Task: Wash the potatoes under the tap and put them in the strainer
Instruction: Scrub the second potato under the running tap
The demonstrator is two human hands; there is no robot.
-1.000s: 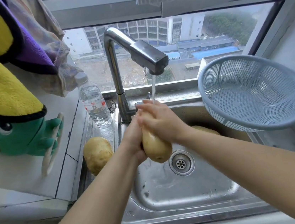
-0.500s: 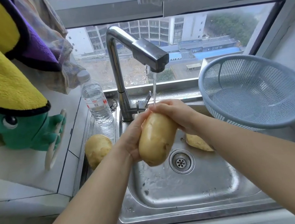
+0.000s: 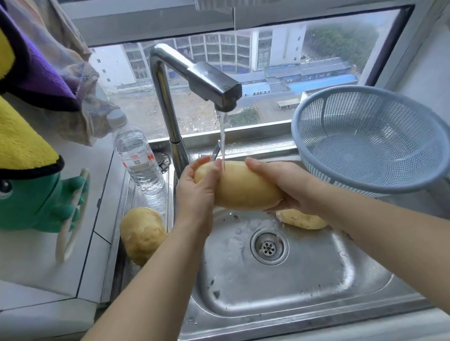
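Both hands hold one large potato [image 3: 238, 188] crosswise over the sink [image 3: 275, 288]. The left hand [image 3: 195, 191] has its fingers curled round the far-left end, and the right hand [image 3: 291, 187] cups the other end from below with the thumb on top. A thin stream from the tap [image 3: 201, 79] lands on the potato's upper side between the two grips. The skin looks wet and smooth, so the main risk is that it slips out during turning or rubbing and drops into the basin, perhaps onto the second potato [image 3: 300, 220] lying just right of the drain [image 3: 269, 247]. A third potato [image 3: 142, 234] rests on the steel ledge left of the basin, near a water bottle [image 3: 137, 158], and looks unwashed. The strainer [image 3: 367, 141] stands empty to the right, tilted toward the sink. It looks light, so a heavy potato dropped against its lower rim could tip it or slide it off the bench. Setting the potato deep in the middle seems safer.
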